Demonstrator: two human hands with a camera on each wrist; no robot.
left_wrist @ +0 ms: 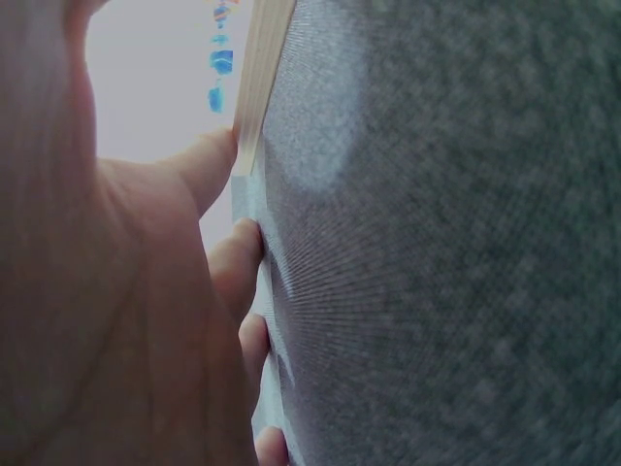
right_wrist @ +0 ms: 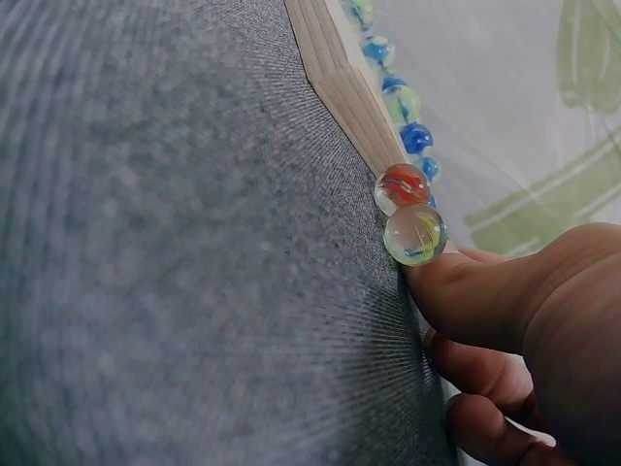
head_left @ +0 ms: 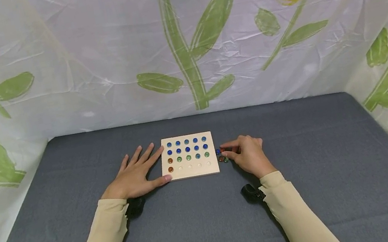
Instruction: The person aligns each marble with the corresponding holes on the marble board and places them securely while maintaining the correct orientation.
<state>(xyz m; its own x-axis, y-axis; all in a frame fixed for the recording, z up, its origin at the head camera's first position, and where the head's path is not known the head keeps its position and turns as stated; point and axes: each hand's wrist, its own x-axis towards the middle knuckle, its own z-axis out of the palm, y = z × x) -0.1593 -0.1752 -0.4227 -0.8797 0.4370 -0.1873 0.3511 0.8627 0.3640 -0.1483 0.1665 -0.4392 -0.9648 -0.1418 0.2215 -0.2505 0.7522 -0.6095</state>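
Note:
A pale wooden board (head_left: pixel 195 172) lies flat on the table with rows of glass marbles in its hollows. Blue marbles fill the two rear rows; a mix of amber, green and blue sits in the third. One amber marble (head_left: pixel 170 169) is at the left of the front row, beside bare hollows. My left hand (head_left: pixel 132 179) spreads its fingers, thumb and index finger touching the board's left side. Right of the board, my right hand (head_left: pixel 248 154) pinches a reddish marble (head_left: pixel 222 149) between thumb and index finger, mostly hidden. A clear green-streaked marble (right_wrist: pixel 415 234) lies by the thumb.
Another red-streaked marble (right_wrist: pixel 402 188) and a blue marble (head_left: pixel 217 152) lie loose at the board's right edge. The grey cloth-covered table (head_left: pixel 205 227) extends around the board. A white sheet with painted flowers (head_left: pixel 99 68) hangs behind and at the sides.

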